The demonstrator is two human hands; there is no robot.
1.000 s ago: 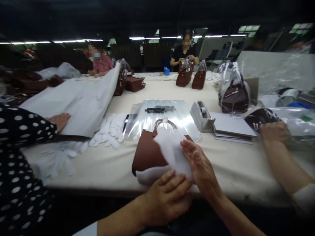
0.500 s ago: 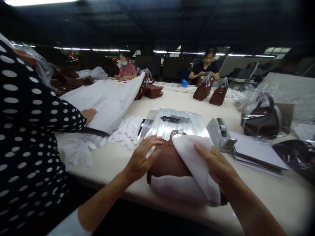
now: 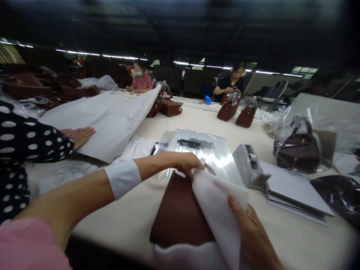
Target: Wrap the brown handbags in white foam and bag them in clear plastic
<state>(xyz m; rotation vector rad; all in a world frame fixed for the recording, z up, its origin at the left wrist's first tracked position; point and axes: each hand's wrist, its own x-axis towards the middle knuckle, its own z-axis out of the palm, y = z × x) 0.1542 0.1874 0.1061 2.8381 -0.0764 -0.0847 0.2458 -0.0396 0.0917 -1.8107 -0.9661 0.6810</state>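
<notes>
A brown handbag (image 3: pixel 182 213) stands at the table's front edge, partly covered by a white wrapping sheet (image 3: pixel 215 198). My left hand (image 3: pixel 189 163) reaches across to the top of the bag, its fingers closed on the upper edge of the sheet beside the handles. At the bag's right side, my right hand (image 3: pixel 250 228) presses the sheet with its thumb; its other fingers are hidden behind the sheet and bag. More of the white sheet hangs below the bag's front, cut off by the frame's bottom.
Clear plastic bags (image 3: pixel 202 146) lie behind the handbag. To their right are a grey tape dispenser (image 3: pixel 250 165) and stacked white boards (image 3: pixel 295 191). A plastic-wrapped handbag (image 3: pixel 298 146) stands farther right. At left, a co-worker's hand (image 3: pixel 83 137) rests on a large white sheet (image 3: pixel 112 120).
My left hand has moved right and closed on the sheet's upper edge. The handbag has come nearer and tilted. The co-worker at left has shifted further left in view.
</notes>
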